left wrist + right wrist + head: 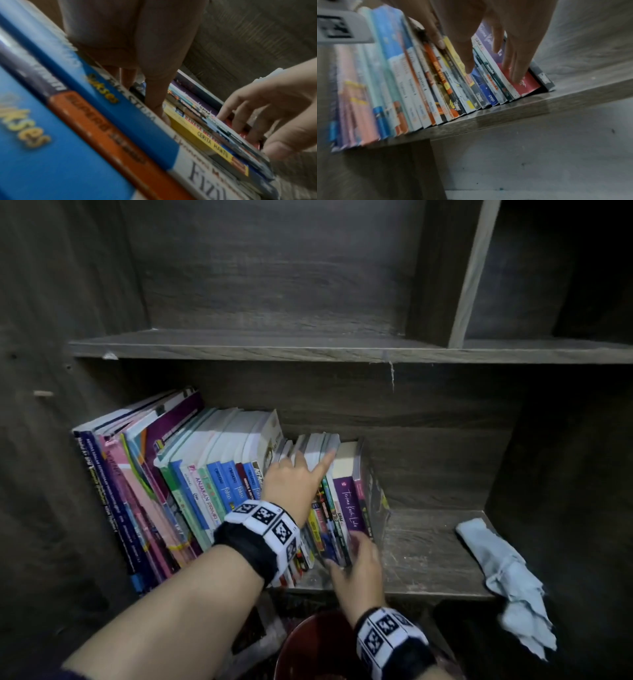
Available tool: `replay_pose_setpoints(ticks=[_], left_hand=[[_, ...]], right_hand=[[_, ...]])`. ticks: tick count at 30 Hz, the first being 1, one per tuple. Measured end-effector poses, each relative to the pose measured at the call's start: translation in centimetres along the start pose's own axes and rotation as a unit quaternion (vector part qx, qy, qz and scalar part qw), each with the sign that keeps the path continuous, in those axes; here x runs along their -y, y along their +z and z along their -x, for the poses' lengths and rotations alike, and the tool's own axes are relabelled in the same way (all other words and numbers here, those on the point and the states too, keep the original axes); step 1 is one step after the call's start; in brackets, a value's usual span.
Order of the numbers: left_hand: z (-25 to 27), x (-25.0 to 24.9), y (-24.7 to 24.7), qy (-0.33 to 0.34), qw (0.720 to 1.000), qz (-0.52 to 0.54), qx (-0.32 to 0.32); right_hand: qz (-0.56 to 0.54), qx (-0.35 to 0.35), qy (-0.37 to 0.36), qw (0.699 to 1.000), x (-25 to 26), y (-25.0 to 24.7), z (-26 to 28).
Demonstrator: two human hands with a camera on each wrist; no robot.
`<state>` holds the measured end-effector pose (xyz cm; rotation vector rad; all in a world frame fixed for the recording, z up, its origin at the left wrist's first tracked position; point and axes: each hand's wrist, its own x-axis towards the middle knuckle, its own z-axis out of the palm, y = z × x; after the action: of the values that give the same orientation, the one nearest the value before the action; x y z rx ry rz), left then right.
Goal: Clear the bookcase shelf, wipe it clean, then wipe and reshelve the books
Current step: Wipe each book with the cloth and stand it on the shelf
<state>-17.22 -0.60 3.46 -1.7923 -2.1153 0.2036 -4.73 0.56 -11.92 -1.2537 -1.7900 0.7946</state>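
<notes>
A row of books (212, 484) leans left on the lower bookcase shelf (424, 546). Small paperbacks (332, 518) end the row on the right, among them a purple one (347, 505). My left hand (301, 474) lies on top of the paperbacks with the index finger stretched right. In the left wrist view one finger (154, 102) is wedged down beside a yellow book (197, 134). My right hand (359, 559) rests with spread, straight fingers on the lower spines. In the right wrist view its fingertips (517, 75) touch a red spine (527, 85). Neither hand grips a book.
A light blue cloth (496, 563) lies at the right end of the shelf and hangs over its front edge. The upper shelf (274, 347) holds nothing. A red round container (315, 648) stands below the shelf. Bare shelf board shows between books and cloth.
</notes>
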Motion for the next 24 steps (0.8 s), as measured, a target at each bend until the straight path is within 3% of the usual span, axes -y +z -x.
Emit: replay_pose_setpoints(ticks=[7, 10, 15, 24], left_hand=[[-1.3, 1.1, -0.2, 0.033, 0.998, 0.033, 0.033], [-1.9, 1.0, 0.1, -0.006, 0.990, 0.129, 0.056], [-2.4, 0.8, 0.3, -0.077, 0.972, 0.223, 0.013], [-2.2, 0.2, 0.4, -0.086, 0.977, 0.194, 0.003]], right_hand=[[-0.078, -0.012, 0.037, 0.996, 0.2, 0.1, -1.0], [-0.105, -0.048, 0.051, 0.992, 0.1, 0.7, -1.3], [-0.104, -0.141, 0.050, 0.983, 0.0, 2.6, -1.7], [-0.132, -0.193, 0.049, 0.971, -0.2, 4.0, -1.9]])
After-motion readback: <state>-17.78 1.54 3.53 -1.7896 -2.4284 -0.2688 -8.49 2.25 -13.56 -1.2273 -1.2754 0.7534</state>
